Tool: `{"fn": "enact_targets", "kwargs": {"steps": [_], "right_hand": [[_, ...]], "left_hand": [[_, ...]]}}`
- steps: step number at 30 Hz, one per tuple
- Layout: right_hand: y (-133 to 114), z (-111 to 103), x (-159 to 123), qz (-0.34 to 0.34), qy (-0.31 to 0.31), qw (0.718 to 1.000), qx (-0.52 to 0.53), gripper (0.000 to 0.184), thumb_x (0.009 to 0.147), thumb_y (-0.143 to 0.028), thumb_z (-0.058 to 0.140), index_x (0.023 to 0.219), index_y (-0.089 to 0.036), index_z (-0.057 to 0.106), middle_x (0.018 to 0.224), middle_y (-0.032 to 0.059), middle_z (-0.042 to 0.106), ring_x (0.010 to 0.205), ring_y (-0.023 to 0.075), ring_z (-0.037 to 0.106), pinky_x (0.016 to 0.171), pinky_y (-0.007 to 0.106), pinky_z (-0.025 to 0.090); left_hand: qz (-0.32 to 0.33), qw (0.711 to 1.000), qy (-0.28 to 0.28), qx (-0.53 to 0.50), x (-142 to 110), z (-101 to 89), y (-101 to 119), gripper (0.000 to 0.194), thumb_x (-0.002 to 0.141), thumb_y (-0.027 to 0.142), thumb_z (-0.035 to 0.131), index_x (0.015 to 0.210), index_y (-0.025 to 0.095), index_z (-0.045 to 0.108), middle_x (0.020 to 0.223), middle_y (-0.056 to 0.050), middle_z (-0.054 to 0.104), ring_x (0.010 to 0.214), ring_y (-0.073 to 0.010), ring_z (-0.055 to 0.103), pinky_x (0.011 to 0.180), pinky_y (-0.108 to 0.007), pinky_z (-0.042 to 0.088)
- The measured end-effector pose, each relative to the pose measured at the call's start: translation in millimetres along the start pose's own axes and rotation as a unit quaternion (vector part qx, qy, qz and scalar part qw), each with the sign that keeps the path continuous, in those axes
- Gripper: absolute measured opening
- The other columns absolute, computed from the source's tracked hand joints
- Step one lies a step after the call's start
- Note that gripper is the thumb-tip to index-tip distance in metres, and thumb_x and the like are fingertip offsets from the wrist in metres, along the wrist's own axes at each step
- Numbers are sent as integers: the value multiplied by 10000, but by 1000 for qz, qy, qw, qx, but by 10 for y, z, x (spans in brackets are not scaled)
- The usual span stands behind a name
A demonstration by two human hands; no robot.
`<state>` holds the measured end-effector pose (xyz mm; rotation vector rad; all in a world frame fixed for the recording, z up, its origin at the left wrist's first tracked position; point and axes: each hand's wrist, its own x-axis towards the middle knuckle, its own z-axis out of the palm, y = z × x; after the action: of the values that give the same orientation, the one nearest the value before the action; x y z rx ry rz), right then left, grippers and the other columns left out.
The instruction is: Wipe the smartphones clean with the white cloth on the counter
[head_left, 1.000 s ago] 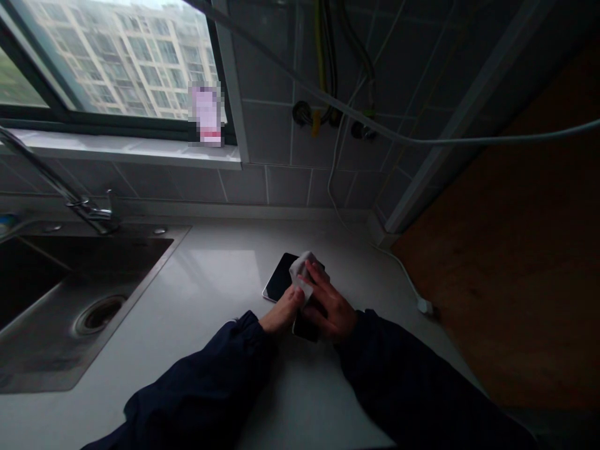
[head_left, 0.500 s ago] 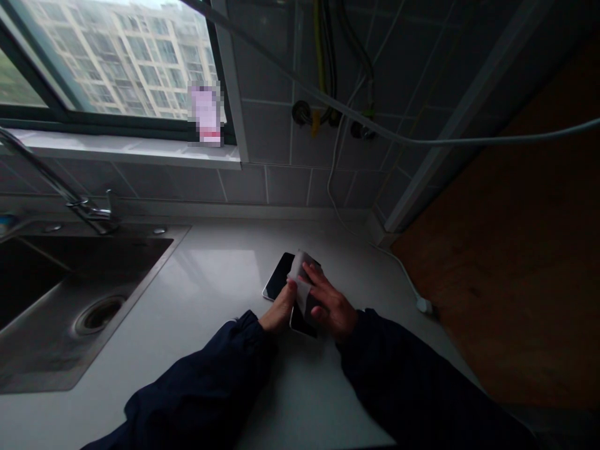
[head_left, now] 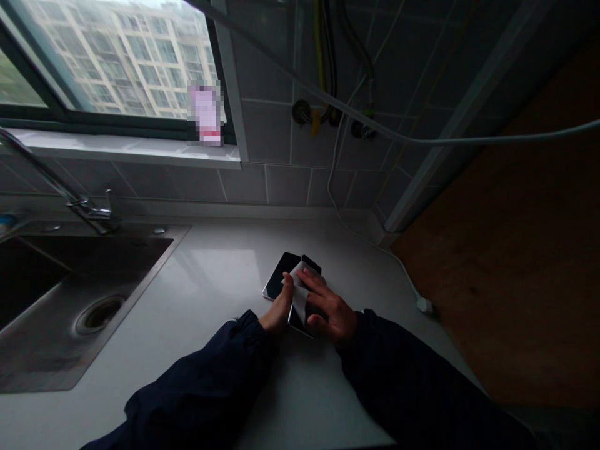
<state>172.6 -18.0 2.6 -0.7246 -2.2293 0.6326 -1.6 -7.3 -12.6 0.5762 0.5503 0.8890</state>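
Observation:
My left hand grips the left edge of a dark-screened smartphone, its thumb up along the side. Over that screen lies a thin white tissue. The fingers of my right hand press the tissue against the glass, hiding much of the phone. Just behind and to the left, a second flat black-screened device with a pale rim, like a phone or small tablet, rests on the counter and is partly covered by the held phone and my left hand.
A white countertop surrounds the hands. On the left are a steel sink and a faucet. A white cable runs along the right to a plug by a wooden panel. Another cable hangs across above.
My right hand has slid the tissue down from the phone's far end, so that the black top edge now shows. My left hand and the device on the counter stay nearly in place.

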Motion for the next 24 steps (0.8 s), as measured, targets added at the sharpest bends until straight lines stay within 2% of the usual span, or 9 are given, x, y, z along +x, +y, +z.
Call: {"fn": "enact_targets", "kwargs": {"steps": [6, 11, 17, 21, 24], "right_hand": [[-9, -5, -3, 10, -6, 1000, 2, 740, 995, -708, 375, 1500, -191, 537, 1685, 103, 288, 1573, 320, 227, 1272, 529, 233], [-86, -67, 4, -20, -38, 999, 17, 742, 960, -731, 450, 1455, -197, 591, 1649, 114, 370, 1560, 335, 260, 1262, 546, 246], [-103, -71, 6, -48, -53, 997, 16, 749, 944, -736, 482, 1456, -201, 592, 1647, 126, 369, 1553, 342, 278, 1252, 554, 258], [-8, -5, -11, -45, -45, 998, -16, 676, 1005, -686, 387, 1422, -210, 624, 1656, 106, 355, 1557, 325, 271, 1252, 542, 270], [68, 37, -18, -14, -18, 998, -54, 685, 1033, -661, 316, 1426, -183, 610, 1664, 128, 337, 1564, 316, 256, 1256, 543, 270]], "left_hand": [[-14, 1000, 23, -16, -4, -15, 13, 757, 952, 690, 421, 1486, 168, 545, 1220, -155, 749, 1236, -314, 664, 1076, -414, 495], [-52, 996, 68, -12, -37, 87, 70, 865, 923, 773, 312, 1493, 158, 525, 1198, -177, 747, 1171, -327, 696, 1034, -436, 517], [-48, 996, 58, -55, -58, 250, 148, 951, 880, 842, 252, 1461, 154, 554, 1134, -185, 758, 1150, -361, 699, 1018, -469, 524], [-39, 995, 59, -76, -7, 211, 163, 959, 901, 828, 222, 1419, 108, 586, 1094, -188, 766, 1101, -357, 717, 984, -449, 541], [-35, 996, 27, -81, 16, 133, 149, 908, 935, 787, 243, 1423, 104, 588, 1132, -184, 759, 1101, -347, 715, 994, -429, 528]]}}
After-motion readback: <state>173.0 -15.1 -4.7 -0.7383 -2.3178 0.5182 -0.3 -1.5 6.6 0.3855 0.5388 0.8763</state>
